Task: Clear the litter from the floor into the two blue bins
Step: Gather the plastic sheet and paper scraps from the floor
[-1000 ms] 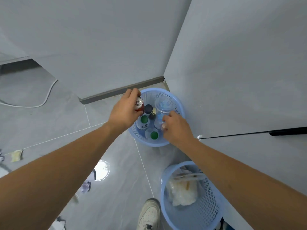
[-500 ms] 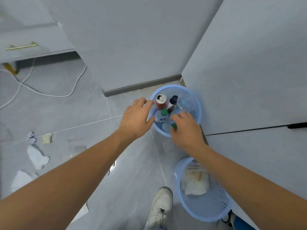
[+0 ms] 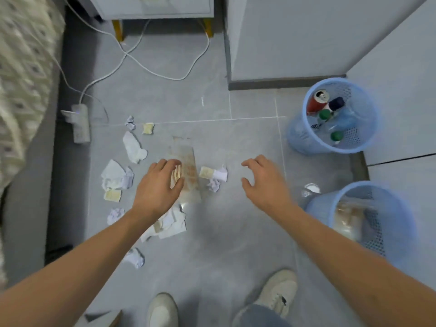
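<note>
Crumpled white tissues [image 3: 133, 147] and small yellowish scraps [image 3: 148, 128] lie scattered on the grey floor at centre left, around a clear plastic wrapper [image 3: 188, 172]. My left hand [image 3: 157, 187] hovers over the wrapper's left side with relaxed fingers, holding nothing. My right hand [image 3: 265, 182] hangs empty with fingers spread, right of a tissue wad [image 3: 218, 177]. The far blue bin [image 3: 335, 116] at the right holds a red can [image 3: 317, 100] and several bottles. The near blue bin [image 3: 368, 220] holds plastic wrapping.
A white power strip [image 3: 79, 123] with cables [image 3: 165, 72] lies at the upper left, near a bedside cabinet [image 3: 155, 8]. A patterned bed cover [image 3: 21, 67] fills the left edge. Grey walls stand behind the bins. My two white shoes [image 3: 278, 293] are at the bottom.
Both hands have left the far bin, where the can and a bottle were dropped. My view has swung left and down onto the litter, and the hands now hover over it.
</note>
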A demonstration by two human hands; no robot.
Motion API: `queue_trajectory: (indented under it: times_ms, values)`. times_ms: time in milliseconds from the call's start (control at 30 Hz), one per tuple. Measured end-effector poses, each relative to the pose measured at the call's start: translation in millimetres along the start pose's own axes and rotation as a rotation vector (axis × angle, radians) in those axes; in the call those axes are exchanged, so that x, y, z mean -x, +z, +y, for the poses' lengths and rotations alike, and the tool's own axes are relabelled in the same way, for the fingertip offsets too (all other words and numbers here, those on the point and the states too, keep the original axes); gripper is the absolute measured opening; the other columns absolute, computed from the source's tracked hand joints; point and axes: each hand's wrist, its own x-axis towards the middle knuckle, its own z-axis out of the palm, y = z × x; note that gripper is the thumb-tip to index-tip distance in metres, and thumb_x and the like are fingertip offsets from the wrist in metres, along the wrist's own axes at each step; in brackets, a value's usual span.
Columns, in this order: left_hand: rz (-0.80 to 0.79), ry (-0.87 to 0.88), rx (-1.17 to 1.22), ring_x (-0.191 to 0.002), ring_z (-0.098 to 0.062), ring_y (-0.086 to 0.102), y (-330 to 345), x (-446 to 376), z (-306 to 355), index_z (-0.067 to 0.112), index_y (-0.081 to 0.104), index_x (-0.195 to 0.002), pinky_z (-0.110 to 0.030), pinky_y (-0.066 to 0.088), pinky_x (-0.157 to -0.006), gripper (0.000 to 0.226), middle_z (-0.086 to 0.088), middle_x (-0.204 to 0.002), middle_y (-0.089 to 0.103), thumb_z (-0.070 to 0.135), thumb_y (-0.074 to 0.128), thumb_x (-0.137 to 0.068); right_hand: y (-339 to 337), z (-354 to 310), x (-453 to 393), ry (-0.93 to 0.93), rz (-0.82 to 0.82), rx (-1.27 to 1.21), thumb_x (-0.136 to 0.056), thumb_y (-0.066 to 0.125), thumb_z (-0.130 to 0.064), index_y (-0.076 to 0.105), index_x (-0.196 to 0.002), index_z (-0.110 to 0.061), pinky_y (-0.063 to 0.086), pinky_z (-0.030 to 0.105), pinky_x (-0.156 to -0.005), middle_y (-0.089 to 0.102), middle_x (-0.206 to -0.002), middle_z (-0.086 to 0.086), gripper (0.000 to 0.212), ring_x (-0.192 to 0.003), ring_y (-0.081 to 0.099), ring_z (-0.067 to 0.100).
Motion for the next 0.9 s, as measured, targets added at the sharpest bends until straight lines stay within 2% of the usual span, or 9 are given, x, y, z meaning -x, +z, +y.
queue_trajectory:
  times_ms: [167, 300, 433, 567, 633, 767, 900]
  values:
    - [0.013, -0.042, 0.061, -0.111, -0.023, 0.055, 53.2, 49.1, -74.3, 0.025, 0.055, -0.130, -0.043, 0.053, -0.082, 0.037, 0.004, -0.116, 0.059, 0.037, 0.060, -0.095, 83.5, 4.5, 9.5, -0.026, -0.190, 0.083, -0.089, 0.069, -0.030, 0.057, -0.129, -0.023, 0.054, 0.042, -0.079, 0.050, -0.122, 0.001, 0.043, -0.105, 0.055, 0.028]
    - [0.049, -0.117, 0.031, -0.112, -0.024, 0.054, 85.6, 63.8, -133.1, 0.024, 0.055, -0.127, -0.044, 0.053, -0.079, 0.036, 0.003, -0.116, 0.059, 0.037, 0.061, -0.094, 146.2, 12.9, 2.4, -0.086, -0.195, 0.133, -0.085, 0.075, -0.031, 0.055, -0.132, -0.025, 0.048, 0.036, -0.069, 0.046, -0.129, 0.002, 0.052, -0.111, 0.048, 0.030]
    - [0.063, -0.094, -0.014, -0.110, -0.025, 0.054, 116.3, 75.1, -175.6, 0.024, 0.058, -0.127, -0.043, 0.052, -0.079, 0.041, 0.001, -0.116, 0.058, 0.047, 0.060, -0.093, 194.7, 21.0, -15.8, -0.129, -0.155, 0.148, -0.079, 0.079, -0.038, 0.055, -0.133, -0.024, 0.042, 0.032, -0.073, 0.041, -0.143, 0.007, 0.060, -0.121, 0.041, 0.034]
    - [0.043, 0.020, -0.109, -0.103, -0.021, 0.052, 151.8, 82.7, -196.3, 0.027, 0.057, -0.125, -0.038, 0.052, -0.072, 0.055, 0.005, -0.115, 0.054, 0.065, 0.051, -0.086, 220.8, 34.1, -33.8, -0.073, -0.141, 0.132, -0.075, 0.081, -0.045, 0.052, -0.138, -0.027, 0.044, 0.035, -0.078, 0.040, -0.143, 0.008, 0.072, -0.123, 0.039, 0.036]
    - [0.040, 0.068, -0.128, -0.100, -0.022, 0.052, 169.9, 85.3, -198.7, 0.027, 0.058, -0.123, -0.038, 0.051, -0.071, 0.059, 0.005, -0.115, 0.053, 0.070, 0.052, -0.083, 228.3, 41.1, -36.9, -0.107, -0.124, 0.171, -0.075, 0.079, -0.045, 0.054, -0.135, -0.029, 0.048, 0.037, -0.078, 0.040, -0.142, 0.007, 0.067, -0.123, 0.039, 0.036]
    - [0.017, 0.091, -0.167, -0.106, -0.023, 0.050, 200.9, 82.8, -201.0, 0.032, 0.053, -0.132, -0.040, 0.051, -0.075, 0.064, 0.003, -0.122, 0.050, 0.070, 0.061, -0.081, 242.6, 55.0, -43.2, -0.184, -0.085, 0.232, -0.077, 0.078, -0.047, 0.061, -0.124, -0.027, 0.053, 0.039, -0.071, 0.043, -0.135, 0.006, 0.053, -0.115, 0.044, 0.034]
    - [-0.043, 0.072, -0.214, -0.111, -0.027, 0.050, 216.7, 79.9, -204.3, 0.033, 0.046, -0.138, -0.040, 0.050, -0.076, 0.064, 0.000, -0.126, 0.049, 0.047, 0.073, -0.081, 258.9, 59.9, -38.5, -0.282, -0.039, 0.211, -0.081, 0.078, -0.043, 0.064, -0.105, -0.018, 0.049, 0.038, -0.066, 0.047, -0.119, 0.007, 0.037, -0.100, 0.043, 0.033]
